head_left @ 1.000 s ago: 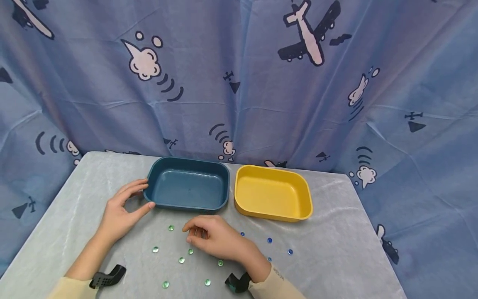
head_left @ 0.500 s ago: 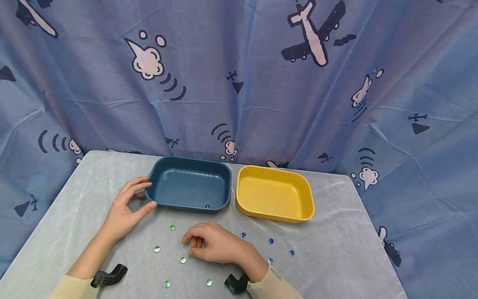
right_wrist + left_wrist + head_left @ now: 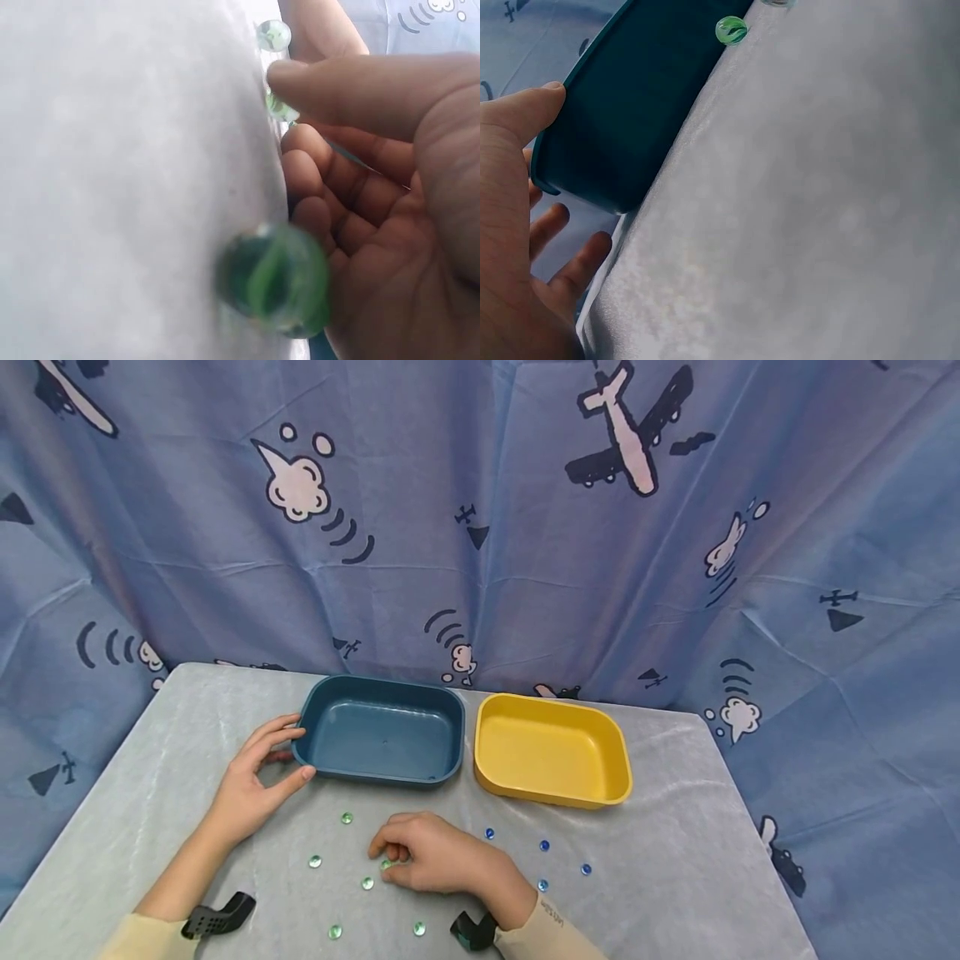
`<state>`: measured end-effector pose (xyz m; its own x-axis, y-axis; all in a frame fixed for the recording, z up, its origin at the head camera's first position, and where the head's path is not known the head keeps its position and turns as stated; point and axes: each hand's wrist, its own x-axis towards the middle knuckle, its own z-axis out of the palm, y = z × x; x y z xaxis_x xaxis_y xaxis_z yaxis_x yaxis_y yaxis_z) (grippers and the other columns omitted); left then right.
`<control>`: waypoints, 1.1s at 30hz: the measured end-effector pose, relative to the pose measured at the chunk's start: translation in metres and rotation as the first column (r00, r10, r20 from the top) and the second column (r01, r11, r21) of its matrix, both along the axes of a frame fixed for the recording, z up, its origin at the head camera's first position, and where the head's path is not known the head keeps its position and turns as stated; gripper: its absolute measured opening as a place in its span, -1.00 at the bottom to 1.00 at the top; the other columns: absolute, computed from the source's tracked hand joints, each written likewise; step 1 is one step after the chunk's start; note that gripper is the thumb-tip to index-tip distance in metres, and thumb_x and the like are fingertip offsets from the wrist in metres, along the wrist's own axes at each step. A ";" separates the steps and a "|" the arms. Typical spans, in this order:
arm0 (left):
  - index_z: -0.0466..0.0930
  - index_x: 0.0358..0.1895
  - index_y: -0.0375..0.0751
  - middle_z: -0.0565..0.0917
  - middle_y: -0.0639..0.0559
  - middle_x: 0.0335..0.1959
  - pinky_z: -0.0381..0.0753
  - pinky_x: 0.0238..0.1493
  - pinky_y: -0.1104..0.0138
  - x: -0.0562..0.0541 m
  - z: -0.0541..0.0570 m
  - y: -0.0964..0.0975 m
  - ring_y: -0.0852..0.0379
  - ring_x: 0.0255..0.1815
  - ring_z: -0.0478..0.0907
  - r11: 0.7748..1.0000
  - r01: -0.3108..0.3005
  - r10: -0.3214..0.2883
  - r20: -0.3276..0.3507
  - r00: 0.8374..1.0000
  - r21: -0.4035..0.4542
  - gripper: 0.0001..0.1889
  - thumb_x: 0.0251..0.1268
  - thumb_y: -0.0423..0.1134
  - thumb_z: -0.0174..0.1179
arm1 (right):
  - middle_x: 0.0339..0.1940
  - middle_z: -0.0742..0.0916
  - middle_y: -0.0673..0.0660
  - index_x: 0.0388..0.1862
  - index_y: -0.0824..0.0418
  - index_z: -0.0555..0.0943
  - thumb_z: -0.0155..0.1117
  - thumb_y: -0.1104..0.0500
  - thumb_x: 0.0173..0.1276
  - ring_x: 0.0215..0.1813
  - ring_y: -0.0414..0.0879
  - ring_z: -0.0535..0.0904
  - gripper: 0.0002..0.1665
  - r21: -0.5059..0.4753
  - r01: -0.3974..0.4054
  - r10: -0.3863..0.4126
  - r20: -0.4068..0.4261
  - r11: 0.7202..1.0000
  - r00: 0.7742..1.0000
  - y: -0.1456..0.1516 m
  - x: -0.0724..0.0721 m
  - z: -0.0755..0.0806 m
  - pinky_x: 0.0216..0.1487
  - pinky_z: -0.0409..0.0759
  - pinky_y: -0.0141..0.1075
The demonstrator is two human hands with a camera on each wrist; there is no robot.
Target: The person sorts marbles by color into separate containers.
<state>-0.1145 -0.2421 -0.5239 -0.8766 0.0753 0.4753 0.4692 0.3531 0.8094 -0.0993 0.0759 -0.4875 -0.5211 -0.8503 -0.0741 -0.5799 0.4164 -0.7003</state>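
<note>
Partly hidden by the right hand (image 3: 435, 856), a green marble (image 3: 386, 865) lies before the blue tray (image 3: 382, 737), round and glassy. Bent thumb and forefinger flank it; whether they pinch, I cannot tell. Loose green marbles (image 3: 367, 883) lie about, also before the tray. The left hand (image 3: 247, 785), fingers apart, touches its left end. Rightward are blue marbles (image 3: 544, 845) and a yellow tray (image 3: 555, 752).
</note>
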 end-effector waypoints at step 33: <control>0.65 0.36 -0.36 0.47 -0.21 0.57 0.61 0.18 0.50 0.001 0.000 0.001 0.27 0.46 0.49 1.000 0.006 -0.006 -0.009 1.000 0.009 -0.37 0.18 -0.67 0.50 | -0.25 0.70 -0.21 0.09 0.11 0.76 0.43 0.18 0.61 -0.22 -0.46 0.54 -0.85 -0.090 0.067 -0.068 -0.015 0.994 0.998 -0.001 0.004 0.019 -0.13 0.61 -0.58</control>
